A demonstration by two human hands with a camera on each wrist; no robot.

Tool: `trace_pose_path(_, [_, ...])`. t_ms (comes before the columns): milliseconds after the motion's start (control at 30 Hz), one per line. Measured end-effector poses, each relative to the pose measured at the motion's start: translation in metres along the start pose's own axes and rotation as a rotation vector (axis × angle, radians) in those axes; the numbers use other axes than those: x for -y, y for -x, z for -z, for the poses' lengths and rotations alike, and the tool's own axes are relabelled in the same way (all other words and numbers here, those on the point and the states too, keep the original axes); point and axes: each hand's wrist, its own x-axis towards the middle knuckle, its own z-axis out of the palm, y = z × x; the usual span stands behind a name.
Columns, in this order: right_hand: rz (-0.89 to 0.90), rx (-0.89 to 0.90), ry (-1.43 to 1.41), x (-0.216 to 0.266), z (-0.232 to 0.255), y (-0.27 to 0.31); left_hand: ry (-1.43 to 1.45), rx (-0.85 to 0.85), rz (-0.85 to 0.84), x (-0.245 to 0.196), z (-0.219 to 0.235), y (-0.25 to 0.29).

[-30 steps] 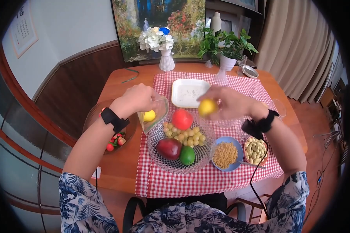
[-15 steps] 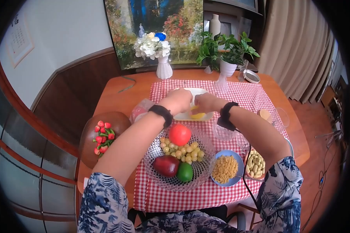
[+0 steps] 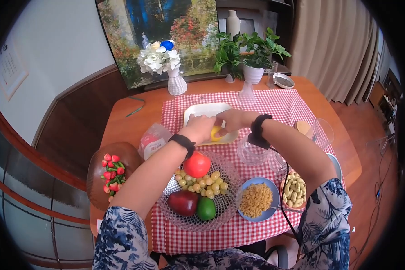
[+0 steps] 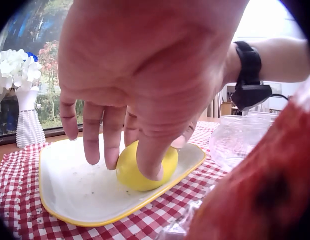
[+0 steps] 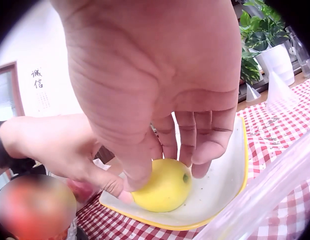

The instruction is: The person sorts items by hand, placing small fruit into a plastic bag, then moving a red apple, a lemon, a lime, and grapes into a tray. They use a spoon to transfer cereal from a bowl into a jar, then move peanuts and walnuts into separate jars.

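Note:
Both hands meet over a white tray [image 3: 205, 108] with a yellow rim, where a lemon [image 3: 216, 133] sits. My left hand [image 3: 200, 129] grips the lemon [image 4: 129, 174] with its thumb on the near side; its fingers hang down beyond it. From the other side, my right hand [image 3: 235, 119] holds the same lemon [image 5: 167, 194] between thumb and fingers, and its stem end shows between them. The two thumbs lie close together in the right wrist view. A crumpled clear bag [image 3: 154, 138] with pink print is left of the tray.
A cut-glass bowl [image 3: 227, 215] nearer me holds grapes [image 3: 202, 184] and larger fruits. A blue plate [image 3: 274, 198] of pasta-like pieces and peanuts [image 3: 294, 191] stand to the right, clear glassware [image 3: 253, 152] behind them. At left, strawberry-like pieces [image 3: 114, 173] lie in a brown bowl.
Both hands have come together over the tray. The left hand has let go of a clear bag, and the right hand has lowered a lemon from the air into the tray.

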Motion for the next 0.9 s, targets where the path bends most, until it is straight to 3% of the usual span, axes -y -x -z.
trace_pose_path(133, [-0.107,-0.046,-0.120,-0.001,-0.001,-0.001,-0.029,0.053,0.032,0.000,0.001,-0.007])
trace_pose_path(200, [-0.186,0.097,-0.097,0.000,0.002,-0.005,-0.022,0.064,0.019,-0.003,0.006,-0.004])
trace_pose_path(267, [-0.140,0.097,-0.034,0.007,0.006,0.003,-0.014,0.071,0.010,-0.005,0.010,-0.004])
trace_pose_path(333, [-0.095,0.098,0.029,0.005,0.004,0.006,0.018,0.114,0.107,-0.005,0.009,-0.007])
trace_pose_path(433, [-0.170,0.010,-0.158,-0.003,-0.006,0.000,0.096,0.186,0.074,0.003,0.001,-0.012])
trace_pose_path(500, [-0.274,0.096,-0.239,0.001,-0.005,-0.002,0.045,0.125,0.027,0.009,-0.008,-0.010])
trace_pose_path(533, [-0.275,0.093,-0.236,0.001,-0.004,-0.003,-0.003,0.064,-0.018,0.008,-0.008,-0.008])
trace_pose_path(600, [-0.059,0.089,0.055,0.000,0.001,-0.002,0.057,0.074,0.025,0.008,-0.004,-0.011])
trace_pose_path(733, [-0.154,-0.004,-0.083,0.001,-0.004,0.001,0.138,0.093,0.133,0.005,-0.004,-0.013])
trace_pose_path(800, [-0.291,0.102,-0.162,0.006,0.000,-0.001,0.117,0.117,0.078,0.004,0.001,-0.006])
trace_pose_path(833, [-0.293,0.097,-0.159,0.004,-0.001,-0.002,0.096,0.146,0.022,0.003,0.003,-0.002])
trace_pose_path(900, [-0.120,0.056,-0.021,-0.003,-0.005,-0.004,0.028,0.038,-0.012,0.012,-0.009,-0.007])
